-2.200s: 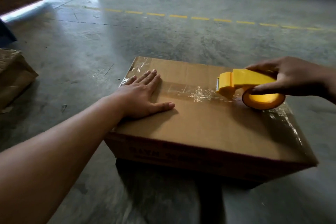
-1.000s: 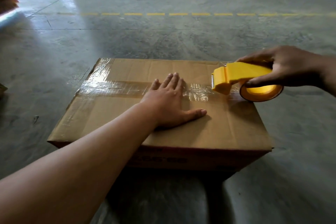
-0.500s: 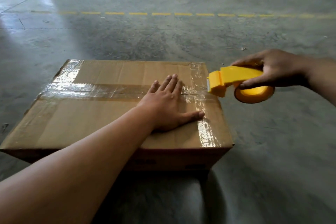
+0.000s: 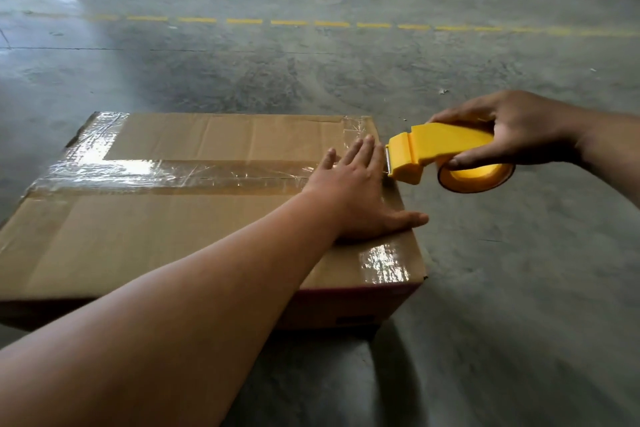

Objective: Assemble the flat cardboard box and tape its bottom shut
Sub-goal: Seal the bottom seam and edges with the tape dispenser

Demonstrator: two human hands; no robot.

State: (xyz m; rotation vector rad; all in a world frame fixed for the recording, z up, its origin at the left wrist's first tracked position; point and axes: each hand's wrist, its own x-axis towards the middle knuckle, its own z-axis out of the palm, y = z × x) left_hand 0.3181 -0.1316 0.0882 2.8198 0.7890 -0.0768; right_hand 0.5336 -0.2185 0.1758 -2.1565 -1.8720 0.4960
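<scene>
a: where is the box [image 4: 166, 236] right now?

b: i see it lying on the concrete floor [image 4: 346, 80], a wide flat side facing up, taking up the lower left of my view. clear tape [image 4: 180, 174] runs along the middle seam from the left edge toward the right, and more shiny tape crosses both short ends.

a: and the left hand [image 4: 360, 198]?

b: it lies flat on the box at the right edge, palm down, fingers released and spread, holding nothing. the thumb [image 4: 412, 218] points right and sticks out just past the edge. the bare forearm stretches back across the box toward me.

a: what about the right hand [image 4: 512, 132]?

b: it is clenched around a yellow tape dispenser [image 4: 440, 149], fingers over the top and thumb below. the dispenser is off the right edge of the box, in the air above the floor. its cutter end points left and sits just beside the left hand's fingertips [image 4: 369, 142]; i cannot tell if they touch. the tape roll [image 4: 474, 177] hangs beneath the handle.

a: anything else?

b: a dashed yellow line [image 4: 287, 23] crosses the floor further back.
</scene>
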